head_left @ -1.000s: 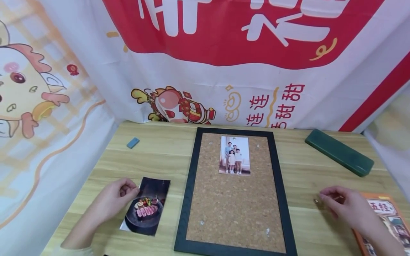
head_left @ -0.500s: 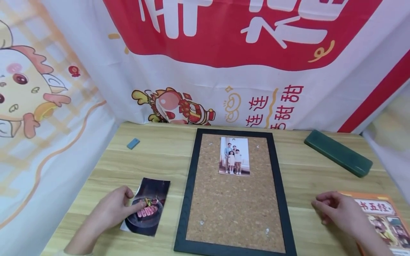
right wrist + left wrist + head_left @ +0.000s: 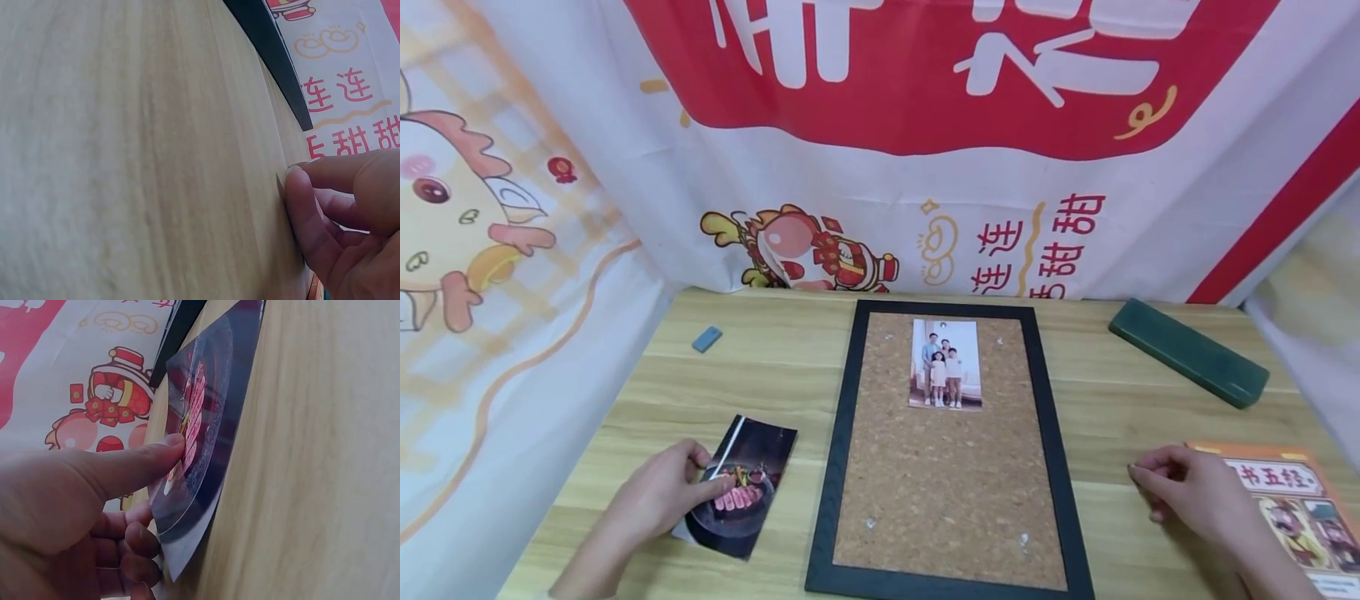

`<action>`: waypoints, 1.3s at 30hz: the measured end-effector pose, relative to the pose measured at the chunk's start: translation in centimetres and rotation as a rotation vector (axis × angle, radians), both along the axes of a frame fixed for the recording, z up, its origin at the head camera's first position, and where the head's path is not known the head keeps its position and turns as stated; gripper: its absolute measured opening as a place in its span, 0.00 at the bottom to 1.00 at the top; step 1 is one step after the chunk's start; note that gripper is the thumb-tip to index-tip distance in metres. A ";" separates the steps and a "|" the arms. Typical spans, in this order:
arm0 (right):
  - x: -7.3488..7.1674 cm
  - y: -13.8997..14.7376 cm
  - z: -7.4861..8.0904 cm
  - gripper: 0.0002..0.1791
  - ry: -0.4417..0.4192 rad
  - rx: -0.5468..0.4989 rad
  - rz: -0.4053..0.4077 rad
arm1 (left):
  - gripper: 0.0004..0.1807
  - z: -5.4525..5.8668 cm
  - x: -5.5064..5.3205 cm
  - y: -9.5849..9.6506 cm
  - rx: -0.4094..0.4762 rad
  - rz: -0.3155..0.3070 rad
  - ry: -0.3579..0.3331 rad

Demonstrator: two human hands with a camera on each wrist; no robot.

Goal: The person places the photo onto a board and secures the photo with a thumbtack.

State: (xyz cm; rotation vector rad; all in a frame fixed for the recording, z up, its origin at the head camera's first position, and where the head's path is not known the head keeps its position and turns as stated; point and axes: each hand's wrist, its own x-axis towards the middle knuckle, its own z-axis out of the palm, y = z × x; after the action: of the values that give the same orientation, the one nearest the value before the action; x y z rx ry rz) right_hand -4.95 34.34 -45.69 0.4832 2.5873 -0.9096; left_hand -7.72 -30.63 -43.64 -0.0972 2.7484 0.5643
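Note:
My left hand [image 3: 658,487] pinches the left edge of a photo print [image 3: 730,523] of sliced steak on a dark plate. In the left wrist view the thumb lies on the picture side, and the print [image 3: 215,419] bows near the table. My right hand [image 3: 1198,500] is over the table right of the corkboard, thumb and forefinger pinched together. A tiny gold thumbtack shows almost hidden at those fingertips. Between the hands lies the black-framed corkboard [image 3: 951,475]. A family photo [image 3: 946,375] is fixed near its top by a small tack [image 3: 943,324].
An orange-edged book [image 3: 1288,500] lies beneath and beside the right forearm. A dark green case [image 3: 1187,354] rests at the back right, a small blue eraser [image 3: 707,338] at the back left. Small shiny bits [image 3: 1024,542] dot the cork near its corners. A printed cloth [image 3: 842,192] hangs behind.
The left thumb has moved from the steak photo's edge onto its face, and the photo now bends and tilts slightly. The right hand has shifted slightly left, its thumbtack now less visible.

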 end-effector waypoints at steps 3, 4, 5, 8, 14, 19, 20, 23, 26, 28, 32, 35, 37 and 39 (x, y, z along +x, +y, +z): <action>-0.2 -0.1 -0.1 0.20 -0.007 -0.014 -0.012 | 0.32 0.0 0.0 -0.1 0.011 0.009 -0.005; -0.2 -0.1 -0.1 0.20 -0.005 -0.017 -0.013 | 0.31 0.0 0.0 -0.2 0.015 0.010 -0.008; -0.3 -0.2 -0.1 0.20 -0.002 -0.020 -0.015 | 0.30 0.1 0.0 -0.2 0.019 0.012 -0.008; -0.4 -0.3 -0.2 0.18 0.003 -0.017 -0.015 | 0.27 0.0 0.2 -0.4 0.029 -0.003 0.002; -0.3 -0.3 -0.2 0.15 0.015 -0.022 -0.015 | 0.24 0.0 0.4 -0.5 0.057 -0.056 0.058; -0.1 -0.5 -0.3 0.14 0.032 -0.019 -0.025 | 0.15 0.0 0.6 -0.8 0.126 -0.047 0.034; -0.1 -0.5 -0.3 0.14 0.039 -0.013 -0.028 | 0.14 0.0 0.6 -0.9 0.147 -0.043 0.023; -0.2 -0.7 -0.2 0.13 0.070 -0.014 -0.051 | 0.14 -0.1 0.7 -1.4 0.201 -0.044 0.011; -0.1 -0.7 -0.1 0.12 0.106 -0.037 -0.070 | 0.15 0.0 0.7 -2.0 0.272 -0.053 -0.003; 0.0 -0.7 0.0 0.12 0.126 -0.051 -0.074 | 0.14 0.1 0.7 -2.3 0.311 -0.052 -0.008; 0.0 -0.7 0.2 0.13 0.136 -0.057 -0.055 | 0.13 0.3 0.8 -2.7 0.360 -0.013 -0.034; 0.0 -0.7 0.3 0.14 0.129 -0.063 -0.039 | 0.13 0.5 0.8 -2.8 0.378 0.014 -0.046; 0.1 -0.8 0.4 0.15 0.121 -0.061 -0.030 | 0.14 0.5 0.8 -3.0 0.384 0.027 -0.047; 0.1 -0.8 0.5 0.16 0.121 -0.054 -0.016 | 0.15 0.6 0.8 -3.2 0.383 0.038 -0.042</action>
State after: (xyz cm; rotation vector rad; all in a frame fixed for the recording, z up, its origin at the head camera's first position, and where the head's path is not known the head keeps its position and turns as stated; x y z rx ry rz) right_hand -4.89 33.57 -45.23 0.4468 2.6622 -1.0416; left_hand -6.87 -33.79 -43.09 -0.0680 2.5504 1.0720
